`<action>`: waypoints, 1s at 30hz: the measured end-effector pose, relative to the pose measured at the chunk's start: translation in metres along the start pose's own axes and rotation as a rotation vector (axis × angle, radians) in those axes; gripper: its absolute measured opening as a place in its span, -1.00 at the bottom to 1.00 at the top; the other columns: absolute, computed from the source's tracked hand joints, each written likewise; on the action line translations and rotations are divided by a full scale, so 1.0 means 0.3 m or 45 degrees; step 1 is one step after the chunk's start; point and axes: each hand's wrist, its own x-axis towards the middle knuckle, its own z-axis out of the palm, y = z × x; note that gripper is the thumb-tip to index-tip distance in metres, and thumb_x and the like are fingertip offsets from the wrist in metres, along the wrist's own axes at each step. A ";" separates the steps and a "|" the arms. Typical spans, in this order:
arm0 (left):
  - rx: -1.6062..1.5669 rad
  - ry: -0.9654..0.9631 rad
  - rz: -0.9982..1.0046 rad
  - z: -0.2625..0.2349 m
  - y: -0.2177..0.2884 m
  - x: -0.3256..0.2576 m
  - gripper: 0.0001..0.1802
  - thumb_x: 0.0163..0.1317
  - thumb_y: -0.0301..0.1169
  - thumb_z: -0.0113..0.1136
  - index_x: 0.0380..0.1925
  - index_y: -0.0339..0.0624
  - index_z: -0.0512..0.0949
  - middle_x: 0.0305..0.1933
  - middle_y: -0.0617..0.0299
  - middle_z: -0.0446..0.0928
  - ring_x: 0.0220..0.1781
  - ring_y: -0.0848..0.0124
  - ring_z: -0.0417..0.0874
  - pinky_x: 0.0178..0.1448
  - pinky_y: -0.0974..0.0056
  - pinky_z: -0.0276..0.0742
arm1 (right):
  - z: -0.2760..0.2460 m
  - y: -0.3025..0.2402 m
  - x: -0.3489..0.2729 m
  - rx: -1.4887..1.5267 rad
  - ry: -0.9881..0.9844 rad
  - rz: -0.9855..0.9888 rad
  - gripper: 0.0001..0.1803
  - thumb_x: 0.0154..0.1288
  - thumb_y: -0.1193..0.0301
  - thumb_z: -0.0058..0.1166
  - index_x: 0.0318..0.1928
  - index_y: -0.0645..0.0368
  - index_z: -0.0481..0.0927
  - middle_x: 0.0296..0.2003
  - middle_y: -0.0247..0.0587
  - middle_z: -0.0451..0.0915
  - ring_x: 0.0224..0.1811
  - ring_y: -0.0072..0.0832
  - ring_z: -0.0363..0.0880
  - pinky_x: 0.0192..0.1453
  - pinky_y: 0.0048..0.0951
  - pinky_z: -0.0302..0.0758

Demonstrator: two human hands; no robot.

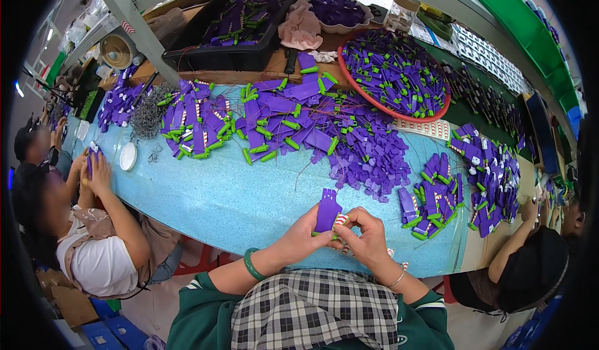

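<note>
Purple plastic forms the flat, notched piece (328, 209) that the person holds on the near side of the red round tray (417, 119), well apart from it. The left hand (304, 234) has its fingers closed on the piece's lower part, keeping the notched end upward. The right hand (365, 236) has its thumb and forefinger drawn together in a pinch at a red-and-white striped strip (340, 219) along the piece's right edge; its other fingers are curled.

Between the tray and the hands, a heap of small purple tabs (371, 162) covers part of the blue tabletop (218, 191). Nearer the person than the tray, and to its right, lies a cluster of green-ended purple pieces (442, 203). A striped sticker sheet (430, 129) lies just beside the tray's near rim. Left of the tray, past a crumpled pink cloth (301, 25), stands a black crate (218, 59) of similar pieces.
</note>
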 end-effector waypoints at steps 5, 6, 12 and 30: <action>0.026 -0.046 0.036 0.004 -0.017 -0.005 -0.69 0.35 -0.50 0.00 0.07 -0.26 0.28 -0.01 0.17 0.42 0.04 0.38 0.55 0.05 0.22 0.66 | -0.015 -0.017 0.009 -0.172 0.097 -0.233 -0.82 0.06 0.51 0.27 -0.59 0.18 0.52 -0.62 -0.29 0.52 -0.53 -0.46 0.44 -0.44 -0.44 0.35; 0.001 -0.057 0.043 0.006 -0.019 -0.008 -0.69 0.35 -0.49 0.00 0.06 -0.26 0.28 -0.02 0.17 0.43 0.04 0.38 0.55 0.06 0.22 0.65 | -0.017 -0.022 0.010 -0.217 0.121 -0.287 -0.81 0.06 0.52 0.27 -0.60 0.17 0.52 -0.63 -0.29 0.52 -0.54 -0.45 0.43 -0.45 -0.43 0.34; 0.456 -0.052 0.296 0.000 -0.043 -0.018 -0.71 0.38 -0.42 -0.01 0.05 -0.25 0.31 -0.01 0.18 0.43 0.04 0.40 0.54 -0.07 0.18 0.63 | -0.019 -0.017 -0.005 -0.414 0.123 -0.442 -0.86 0.05 0.49 0.25 -0.45 0.22 0.52 -0.44 -0.16 0.60 -0.51 -0.41 0.48 -0.40 -0.43 0.40; -0.473 -0.496 -0.351 -0.004 -0.030 0.011 -0.69 0.38 -0.17 -0.09 -0.35 -0.20 0.41 -0.49 0.25 0.39 -0.54 0.51 0.39 -0.52 0.40 0.29 | -0.027 -0.026 0.016 0.938 -0.370 0.385 -0.62 0.29 0.27 0.05 -0.08 0.36 0.57 -0.07 -0.03 0.58 -0.06 -0.40 0.56 0.07 -0.39 0.46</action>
